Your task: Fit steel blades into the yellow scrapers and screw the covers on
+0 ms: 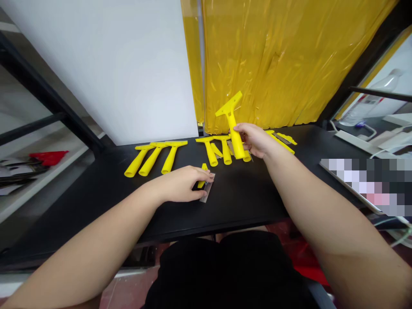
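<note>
So, my right hand point(256, 138) has a yellow T-shaped handle point(237, 139) gripped by its tube, fingers closed around the far-right side of it. It's up over the far part of the black surface point(251, 193), wide head tilted up to the right, round end pointing near. A skinny metallic bit point(250, 155) pokes out just below those fingers, too small for me to say what it is.

Over on the left, my left hand point(182, 183) is reaching in low with a thin greyish plate point(208, 191), thumb at its near end and fingertips at its far end, so a fairly narrow pinch. Can't tell if the plate is touching the surface or slightly lifted. Right behind it, partly covered by my fingers, is a small yellow piece point(201, 184).

Farther left, three yellow handles point(150, 160) lie side by side, heads far, tube ends near. More handles point(211, 153) lie in the middle, partly hidden by the one I'm gripping, and past my right wrist there are other yellow parts point(291, 140) with a greyish strip point(282, 137) among them.

Far side: white panel point(128, 64) on the left, crinkly yellow sheeting point(244, 56) on the right. A clear bottle point(370, 98) stands tilted-looking at far right.
</note>
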### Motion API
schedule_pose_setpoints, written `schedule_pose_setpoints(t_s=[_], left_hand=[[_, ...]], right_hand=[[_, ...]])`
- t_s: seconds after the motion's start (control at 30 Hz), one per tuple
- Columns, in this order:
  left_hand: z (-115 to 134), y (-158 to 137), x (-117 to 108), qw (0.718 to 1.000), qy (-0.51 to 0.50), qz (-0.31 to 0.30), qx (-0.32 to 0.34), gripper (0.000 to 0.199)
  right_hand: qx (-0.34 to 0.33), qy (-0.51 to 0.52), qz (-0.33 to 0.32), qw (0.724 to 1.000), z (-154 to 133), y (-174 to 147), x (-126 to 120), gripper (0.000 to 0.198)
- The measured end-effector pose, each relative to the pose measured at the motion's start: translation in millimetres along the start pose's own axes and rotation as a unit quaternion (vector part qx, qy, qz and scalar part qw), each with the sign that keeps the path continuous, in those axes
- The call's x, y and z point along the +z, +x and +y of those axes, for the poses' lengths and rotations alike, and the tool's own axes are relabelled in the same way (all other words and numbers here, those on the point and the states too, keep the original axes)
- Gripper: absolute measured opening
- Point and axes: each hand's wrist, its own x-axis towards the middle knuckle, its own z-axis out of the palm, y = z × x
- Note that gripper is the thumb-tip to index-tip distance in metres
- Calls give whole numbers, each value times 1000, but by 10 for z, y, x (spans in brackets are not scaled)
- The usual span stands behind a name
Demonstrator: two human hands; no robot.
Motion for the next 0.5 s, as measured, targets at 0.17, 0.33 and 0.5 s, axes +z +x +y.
schedule_pose_setpoints(t_s=[0.17, 0.33, 0.5], left_hand=[[-36, 40, 22, 997, -69, 7, 46, 50], [-121, 97, 90, 980, -156, 95, 82, 36], [-129, 178, 158, 884, -386, 259, -53, 22]], right_hand=[[20, -98, -63, 993, -39, -71, -20, 22], [25, -135, -110, 984, -26, -77, -37, 17], [16, -134, -203, 970, 51, -122, 72, 20]])
